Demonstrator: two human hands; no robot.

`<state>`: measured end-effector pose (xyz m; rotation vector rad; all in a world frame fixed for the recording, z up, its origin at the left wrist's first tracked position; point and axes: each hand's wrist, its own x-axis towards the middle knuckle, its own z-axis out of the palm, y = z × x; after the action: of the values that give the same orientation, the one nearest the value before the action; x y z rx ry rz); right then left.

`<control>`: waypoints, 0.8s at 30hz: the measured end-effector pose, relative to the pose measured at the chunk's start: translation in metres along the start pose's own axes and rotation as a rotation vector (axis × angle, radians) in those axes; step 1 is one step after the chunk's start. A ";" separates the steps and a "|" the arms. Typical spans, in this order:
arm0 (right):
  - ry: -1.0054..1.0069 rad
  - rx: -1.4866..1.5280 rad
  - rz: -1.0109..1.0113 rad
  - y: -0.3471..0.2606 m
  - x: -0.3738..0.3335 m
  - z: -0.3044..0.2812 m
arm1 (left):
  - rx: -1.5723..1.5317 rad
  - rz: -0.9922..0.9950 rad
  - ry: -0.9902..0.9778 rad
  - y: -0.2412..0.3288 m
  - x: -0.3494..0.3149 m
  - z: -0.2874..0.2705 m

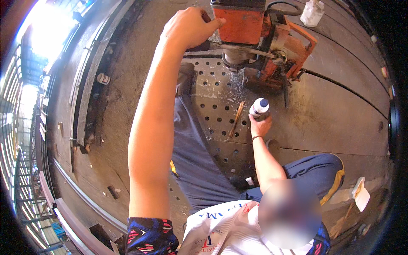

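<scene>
An orange drilling machine (pixel 243 25) with a black top stands at the far side, pale shavings scattered below its spindle. My left hand (pixel 190 27) is beside its upper body, thumb stretched out toward the orange housing, with a gap between thumb and fingers; the fingertips are partly hidden. A metal lever (pixel 250 51) runs from the machine's hub to a black grip (pixel 199 46) just under my left wrist. In my right hand (pixel 261 126) is a white bottle (pixel 259 108) with a dark blue cap, held in front of the machine, fingers wrapped round it.
Below the machine lies a metal plate (pixel 219 108) with rows of round holes. On it rests a thin brown stick (pixel 236 119). A clear plastic container (pixel 312 12) is at the far right, a small white tub (pixel 103 78) at left. Long metal beams (pixel 91 80) run along the left.
</scene>
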<state>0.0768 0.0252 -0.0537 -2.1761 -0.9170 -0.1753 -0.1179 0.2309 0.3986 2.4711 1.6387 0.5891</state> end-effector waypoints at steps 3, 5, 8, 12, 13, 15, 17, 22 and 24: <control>-0.252 0.250 0.025 -0.011 0.035 -0.009 | 0.000 0.012 0.010 0.000 0.004 0.006; -0.427 0.369 0.074 -0.022 0.045 -0.014 | -0.003 -0.004 0.009 0.001 0.003 0.003; -0.620 0.527 0.146 -0.042 0.043 -0.029 | -0.035 -0.015 0.008 0.000 0.002 0.001; -0.761 0.857 0.345 -0.037 0.005 -0.004 | -0.046 0.006 0.014 0.002 0.005 0.002; -0.772 0.851 0.377 -0.045 -0.002 -0.003 | -0.032 0.024 0.033 -0.001 0.004 0.002; -0.780 0.755 0.416 -0.056 -0.014 -0.006 | -0.019 0.037 0.056 -0.005 0.003 0.004; -0.911 0.634 0.430 -0.049 -0.017 0.004 | -0.026 0.036 0.068 -0.003 0.003 0.005; -1.039 0.524 0.533 -0.050 -0.023 0.012 | -0.036 0.023 0.070 0.000 0.001 0.001; -1.043 0.560 0.591 -0.060 -0.020 0.002 | -0.043 0.009 0.065 -0.002 0.001 0.003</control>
<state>0.0222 0.0432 -0.0276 -1.8135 -0.6433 1.4272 -0.1178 0.2326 0.3955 2.4552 1.6198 0.7053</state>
